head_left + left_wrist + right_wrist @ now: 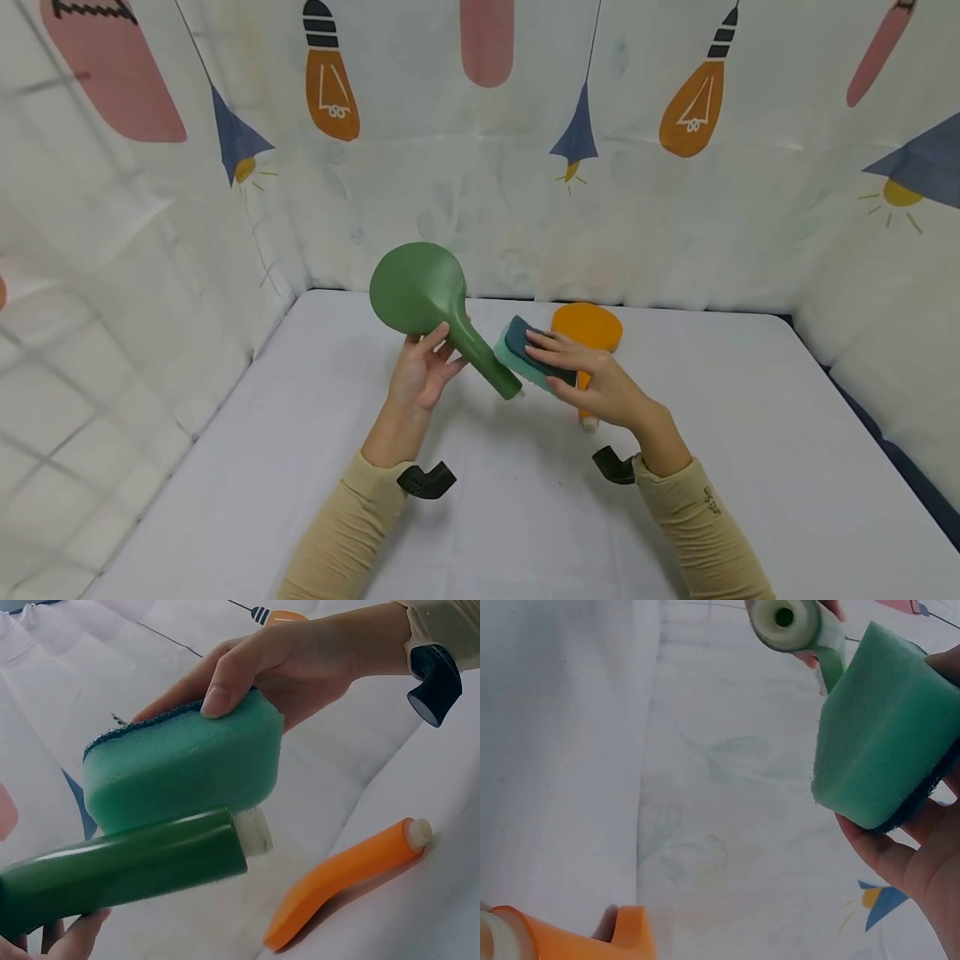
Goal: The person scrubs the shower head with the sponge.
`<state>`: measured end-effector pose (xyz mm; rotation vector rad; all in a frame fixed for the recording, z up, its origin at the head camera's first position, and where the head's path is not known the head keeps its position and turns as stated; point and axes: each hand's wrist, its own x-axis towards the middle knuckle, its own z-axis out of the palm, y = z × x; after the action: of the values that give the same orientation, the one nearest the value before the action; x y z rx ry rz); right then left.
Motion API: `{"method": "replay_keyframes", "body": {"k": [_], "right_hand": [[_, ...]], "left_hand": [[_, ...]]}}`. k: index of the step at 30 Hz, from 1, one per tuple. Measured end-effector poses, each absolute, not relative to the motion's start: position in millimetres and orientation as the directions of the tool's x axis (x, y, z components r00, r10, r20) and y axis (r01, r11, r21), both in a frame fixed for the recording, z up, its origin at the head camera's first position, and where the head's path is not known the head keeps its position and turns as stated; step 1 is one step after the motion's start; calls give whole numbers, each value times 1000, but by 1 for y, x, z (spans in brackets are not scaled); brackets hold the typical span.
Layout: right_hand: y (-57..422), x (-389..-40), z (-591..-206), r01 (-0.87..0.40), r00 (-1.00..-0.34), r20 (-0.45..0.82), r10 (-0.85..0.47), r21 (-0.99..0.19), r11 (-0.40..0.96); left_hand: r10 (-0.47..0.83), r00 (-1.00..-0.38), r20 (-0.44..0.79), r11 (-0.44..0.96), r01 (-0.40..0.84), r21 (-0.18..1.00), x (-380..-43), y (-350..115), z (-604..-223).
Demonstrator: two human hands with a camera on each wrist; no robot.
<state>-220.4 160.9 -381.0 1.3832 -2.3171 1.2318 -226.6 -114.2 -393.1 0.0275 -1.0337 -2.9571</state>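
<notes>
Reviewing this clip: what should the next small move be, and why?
Probably slide the sponge lightly along the green handle: the right hand holds its soft foam side toward the handle, touching or nearly so, while the left hand supports the handle near its round head.

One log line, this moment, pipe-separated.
left hand: holds green showerhead | right hand: holds sponge beside green handle | orange showerhead: on table
</notes>
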Motion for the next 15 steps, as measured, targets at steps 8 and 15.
{"method": "replay_keyframes", "body": {"k": [8,15], "right_hand": [[157,-218,-380,-820,-533,534,-656,-516,246],[154,-220,-384,-863,-487,583,-650,-434,257]], "left_hand": [[-43,-999,-23,-799,20,601,-226,-111,-393],[-84,-996,-24,-781,51,622,-226,-110,-394]]}}
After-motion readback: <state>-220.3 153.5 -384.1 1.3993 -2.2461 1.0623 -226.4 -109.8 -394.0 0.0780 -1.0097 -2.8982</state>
